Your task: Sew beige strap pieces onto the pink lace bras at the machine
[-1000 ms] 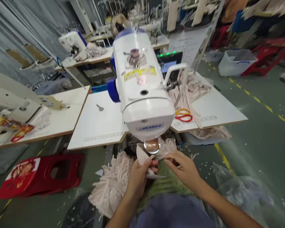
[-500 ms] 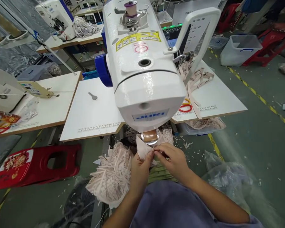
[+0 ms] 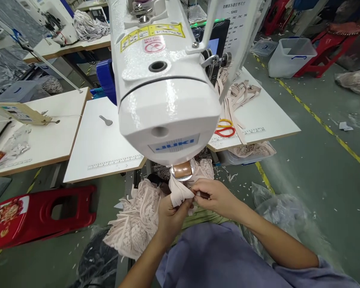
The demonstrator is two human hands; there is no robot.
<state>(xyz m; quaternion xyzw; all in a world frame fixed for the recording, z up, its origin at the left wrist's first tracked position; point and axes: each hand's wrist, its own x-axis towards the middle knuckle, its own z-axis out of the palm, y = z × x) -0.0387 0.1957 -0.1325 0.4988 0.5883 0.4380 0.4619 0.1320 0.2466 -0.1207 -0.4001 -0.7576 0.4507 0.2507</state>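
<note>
Between my hands, just below the sewing machine head (image 3: 171,116), is a pale beige piece of fabric (image 3: 179,192). My left hand (image 3: 172,216) grips its lower left side, thumb pressed on the cloth. With pinched fingers, my right hand (image 3: 211,194) holds the fabric's right edge; a small dark item shows under those fingers, too small to name. The machine's brown and silver front part (image 3: 183,171) sits directly above the cloth. To the left of my left hand hangs a big bundle of beige lace pieces (image 3: 138,224).
White table wings (image 3: 105,140) flank the machine. Scissors with red and yellow handles (image 3: 226,130) and beige straps (image 3: 238,96) lie on the right wing. A red stool (image 3: 48,216) lies at the left on the floor; a clear plastic bag (image 3: 282,208) is at the right.
The view has shifted, so the machine appears further left and nearer. In my hands the fabric has turned and folded over, its flap now draped across my left fingers. Both hands keep their grip.
</note>
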